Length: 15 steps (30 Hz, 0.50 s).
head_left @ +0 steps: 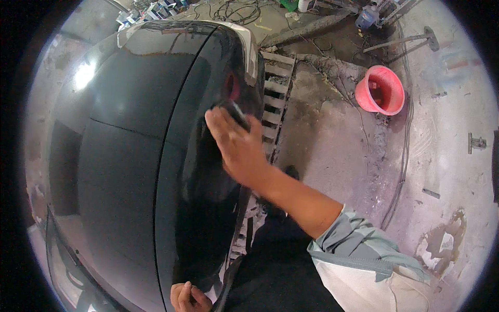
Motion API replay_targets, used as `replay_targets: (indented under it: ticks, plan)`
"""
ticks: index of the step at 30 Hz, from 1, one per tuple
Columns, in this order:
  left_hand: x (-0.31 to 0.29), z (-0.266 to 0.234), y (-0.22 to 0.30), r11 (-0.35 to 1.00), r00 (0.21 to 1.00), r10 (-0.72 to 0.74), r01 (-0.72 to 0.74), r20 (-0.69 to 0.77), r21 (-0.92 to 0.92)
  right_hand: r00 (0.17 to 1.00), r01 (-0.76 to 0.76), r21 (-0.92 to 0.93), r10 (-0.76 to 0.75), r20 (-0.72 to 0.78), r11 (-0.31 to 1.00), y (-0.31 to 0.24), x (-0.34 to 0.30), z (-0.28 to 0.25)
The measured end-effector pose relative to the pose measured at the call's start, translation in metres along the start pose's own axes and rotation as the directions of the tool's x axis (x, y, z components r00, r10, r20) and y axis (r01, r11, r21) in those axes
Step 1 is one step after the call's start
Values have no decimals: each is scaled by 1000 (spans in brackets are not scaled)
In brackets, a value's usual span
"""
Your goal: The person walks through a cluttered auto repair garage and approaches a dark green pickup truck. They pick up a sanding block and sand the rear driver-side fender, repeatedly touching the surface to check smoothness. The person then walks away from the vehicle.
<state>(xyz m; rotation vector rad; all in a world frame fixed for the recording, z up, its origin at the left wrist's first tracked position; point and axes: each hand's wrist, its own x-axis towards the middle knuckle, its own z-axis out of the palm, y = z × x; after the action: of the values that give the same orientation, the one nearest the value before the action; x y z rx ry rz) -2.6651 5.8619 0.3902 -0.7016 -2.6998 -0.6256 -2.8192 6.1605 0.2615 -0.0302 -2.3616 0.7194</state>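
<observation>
A black car's bonnet (pixel 119 156) fills the left side, with a dark glossy front fender (pixel 208 223) along its right edge. My right hand (pixel 239 145) is on the upper part of this fender, its fingers closed round a dark block (pixel 236 113); the underside of the block is hidden and the hand is slightly blurred. Low in the picture, my left hand (pixel 189 297) rests at the fender with its fingers curled. Whatever it may hold cannot be made out.
A pink bucket (pixel 364 91) stands to the right on the stained floor. Between it and the car lies a slatted wooden pallet (pixel 275 99). Cables (pixel 408 135) run along the pale wall. A long-handled tool (pixel 400 42) and a bluish jug (pixel 367 18) are farther off.
</observation>
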Motion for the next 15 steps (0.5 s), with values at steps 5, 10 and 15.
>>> replay_targets:
  ticks: [5,10,15]
  plan:
    - [2,1,0,1000,1000,3,-3,10,3,999,15,-78,-18,-44,997,22,34,0]
    - [5,1,2,1000,1000,-14,14,-2,-17,998,43,-43,-45,-34,998,-2,7,-1]
    - [4,3,2,1000,1000,-18,18,-7,-16,1000,-12,-49,11,-20,999,20,40,1]
